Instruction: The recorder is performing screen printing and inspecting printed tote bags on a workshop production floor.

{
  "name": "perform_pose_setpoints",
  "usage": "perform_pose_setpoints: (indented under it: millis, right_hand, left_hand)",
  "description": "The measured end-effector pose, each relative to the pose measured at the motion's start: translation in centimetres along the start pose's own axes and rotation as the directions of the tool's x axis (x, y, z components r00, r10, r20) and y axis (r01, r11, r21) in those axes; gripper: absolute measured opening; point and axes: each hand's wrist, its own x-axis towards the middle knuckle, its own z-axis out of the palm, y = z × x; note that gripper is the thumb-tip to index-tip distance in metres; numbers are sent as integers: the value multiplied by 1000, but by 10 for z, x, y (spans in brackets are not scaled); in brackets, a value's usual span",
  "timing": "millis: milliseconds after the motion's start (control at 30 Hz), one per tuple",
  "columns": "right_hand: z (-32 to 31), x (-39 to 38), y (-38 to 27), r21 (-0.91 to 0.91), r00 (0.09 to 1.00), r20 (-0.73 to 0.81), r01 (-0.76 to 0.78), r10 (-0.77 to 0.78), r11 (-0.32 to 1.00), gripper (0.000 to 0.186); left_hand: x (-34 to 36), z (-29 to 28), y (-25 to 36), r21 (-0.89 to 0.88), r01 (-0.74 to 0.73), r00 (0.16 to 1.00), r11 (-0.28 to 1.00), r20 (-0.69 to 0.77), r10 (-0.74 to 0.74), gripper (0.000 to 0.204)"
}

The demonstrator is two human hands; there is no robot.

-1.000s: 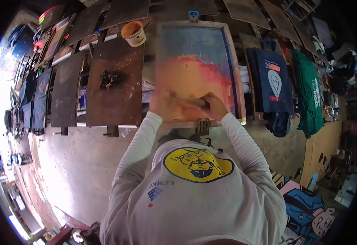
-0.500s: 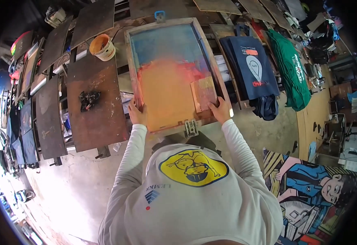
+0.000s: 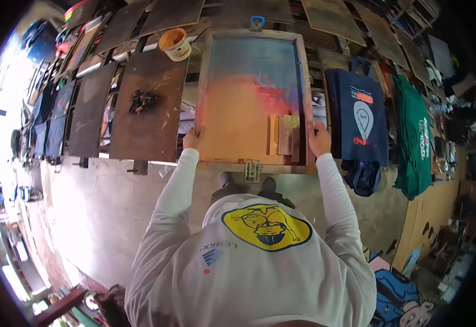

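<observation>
In front of me is a framed screen, its mesh stained grey-blue at the top and orange and pink below, with a hinged metal clamp at the near edge. My left hand is closed on the left side of the frame. My right hand is closed on the right side, near the lower corner. A squeegee with wood-coloured and pinkish parts lies on the mesh, just inside the frame beside my right hand.
A dark board to the left carries a black crumpled item. An orange-stained bucket stands behind it. Navy printed bags and green fabric pieces lie on boards at right. A painted panel is at lower right.
A second ago my right hand held the squeegee over the mesh. Now it lies on the mesh at the right, and both hands are out at the frame's sides. The view has also shifted.
</observation>
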Motion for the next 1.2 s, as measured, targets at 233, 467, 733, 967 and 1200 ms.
perform_pose_setpoints:
  millis: [233,467,733,967,1200]
  right_hand:
    - [32,7,44,-127,984,92,-142,154,982,40]
    - [28,18,43,-61,992,51,-111,114,992,41]
    - [-5,-9,71,-54,965,154,-204,210,977,44]
    - [23,1,41,-99,985,91,-140,149,985,48]
    - [52,16,50,-192,984,179,39,-4,981,39]
  left_hand:
    - [-21,17,20,108,97,994,989,-57,-91,88]
    - [-9,13,39,213,99,993,972,-85,-83,87]
    - [-65,37,49,135,174,978,975,-140,-155,83]
    - [-31,21,31,131,162,983,978,-110,-148,94]
    - [-15,-2,19,43,152,987,988,-67,-148,88]
